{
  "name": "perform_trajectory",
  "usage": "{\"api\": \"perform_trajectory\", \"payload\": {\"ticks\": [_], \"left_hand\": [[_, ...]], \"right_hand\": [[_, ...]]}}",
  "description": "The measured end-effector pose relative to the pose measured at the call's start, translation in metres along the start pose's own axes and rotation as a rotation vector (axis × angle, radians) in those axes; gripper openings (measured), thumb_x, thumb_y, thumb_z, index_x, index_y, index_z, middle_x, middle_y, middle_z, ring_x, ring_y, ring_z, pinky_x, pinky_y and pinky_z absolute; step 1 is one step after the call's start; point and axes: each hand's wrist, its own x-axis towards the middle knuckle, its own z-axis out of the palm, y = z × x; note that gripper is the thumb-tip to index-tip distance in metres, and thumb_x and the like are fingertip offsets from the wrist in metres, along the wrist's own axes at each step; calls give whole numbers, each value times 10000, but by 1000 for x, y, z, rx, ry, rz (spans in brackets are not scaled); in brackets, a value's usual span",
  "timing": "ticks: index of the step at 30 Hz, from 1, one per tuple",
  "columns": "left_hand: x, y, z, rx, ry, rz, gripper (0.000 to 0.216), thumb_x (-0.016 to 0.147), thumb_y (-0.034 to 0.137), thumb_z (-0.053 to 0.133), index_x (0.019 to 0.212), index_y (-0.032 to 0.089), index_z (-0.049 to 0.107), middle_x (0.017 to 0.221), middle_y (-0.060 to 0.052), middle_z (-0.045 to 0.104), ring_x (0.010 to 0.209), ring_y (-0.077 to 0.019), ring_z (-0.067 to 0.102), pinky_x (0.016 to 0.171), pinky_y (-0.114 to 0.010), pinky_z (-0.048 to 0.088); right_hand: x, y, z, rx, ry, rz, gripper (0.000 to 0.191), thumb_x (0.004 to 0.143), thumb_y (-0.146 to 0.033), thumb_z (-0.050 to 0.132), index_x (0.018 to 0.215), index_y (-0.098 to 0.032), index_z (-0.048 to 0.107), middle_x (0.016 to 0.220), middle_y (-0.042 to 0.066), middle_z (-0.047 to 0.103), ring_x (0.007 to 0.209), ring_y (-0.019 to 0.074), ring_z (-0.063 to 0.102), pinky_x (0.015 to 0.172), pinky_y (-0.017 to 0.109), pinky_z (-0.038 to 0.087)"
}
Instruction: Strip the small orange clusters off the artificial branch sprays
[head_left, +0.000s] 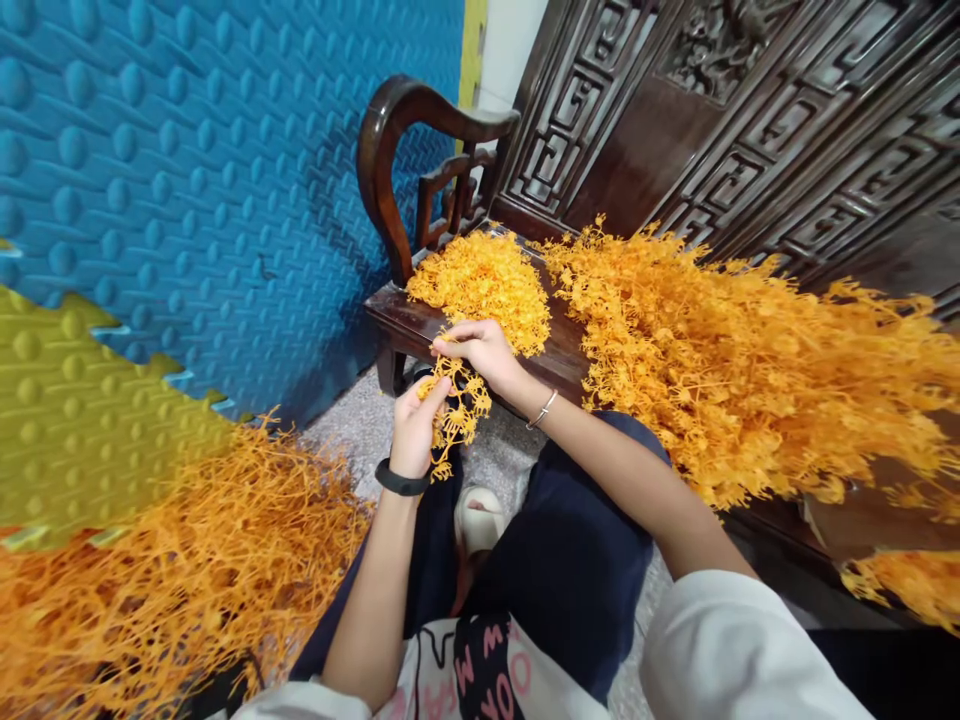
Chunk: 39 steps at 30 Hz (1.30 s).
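Note:
My left hand (412,425) and my right hand (480,352) are both closed on a small orange plastic sprig cluster (456,405), held over my lap in front of a dark wooden bench (409,322). The left hand grips it from below, the right pinches its top. Just behind my right hand lies a small pile of orange sprigs (484,280) on the bench seat. A black band sits on my left wrist and a thin bracelet on my right.
A large heap of orange plastic sprigs (750,360) covers the bench to the right. A pile of bare orange stems (172,560) lies on the floor at the left. Blue and yellow foam mats (195,180) stand against the wall.

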Motion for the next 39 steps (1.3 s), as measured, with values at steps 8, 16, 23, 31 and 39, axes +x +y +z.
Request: {"api": "perform_trajectory", "payload": {"ticks": [8,16,23,31,39], "left_hand": [[-10,-7,-19,157,-21,6,234,696,364,655,619,147,612,496,48,446,452,-57,347,462,-209,256],[0,-6,-28,169,36,28,223,657,357,689,642,143,627,587,28,549,531,-74,435,527,-203,315],[-2,-5,-28,207,23,38,245,688,378,662,651,142,611,518,54,443,464,-51,324,471,-200,250],[-4,-4,-21,178,17,86,227,688,363,662,653,147,602,521,57,415,481,-56,321,479,-202,245],[-11,-12,4,127,3,134,196,714,339,647,663,156,597,494,67,379,441,-44,280,436,-198,203]], "right_hand": [[63,-15,-114,8,816,-75,116,758,-164,461,720,-107,554,778,18,566,644,66,468,615,206,382],[94,33,-152,-163,758,183,330,622,-100,585,950,-64,580,773,23,582,709,112,533,707,279,453],[81,5,-110,-291,404,24,246,720,-184,575,948,-95,606,942,81,614,814,122,571,726,259,458],[5,-12,-43,-360,-692,9,349,726,-446,602,672,-102,619,531,2,562,505,64,493,514,191,358],[6,-17,-69,-309,-350,-54,345,722,-372,581,497,-115,533,480,-25,480,504,56,421,539,205,322]]}}
